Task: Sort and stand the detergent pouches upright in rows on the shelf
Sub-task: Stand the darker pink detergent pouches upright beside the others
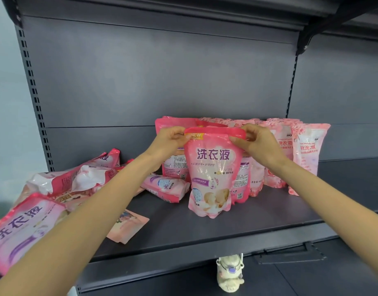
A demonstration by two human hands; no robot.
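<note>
A heap of fallen pouches (77, 182) lay at the left end of the shelf (269, 214), and upright pouches (305, 154) stood in rows behind and to the right. Both arms reached forward. The left hand (172, 139) and right hand (254, 142) each pinched a top corner of the front pouch (211, 167), which stood upright mid-shelf. It hid much of the rows behind, and the frame edge cut off the nearest fallen pouch (23, 223).

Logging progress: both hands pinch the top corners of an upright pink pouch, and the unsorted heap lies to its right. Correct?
Only the side is wrong: the head view shows the unsorted heap left of the upright pink pouch. The left hand and right hand do pinch its top corners.
</note>
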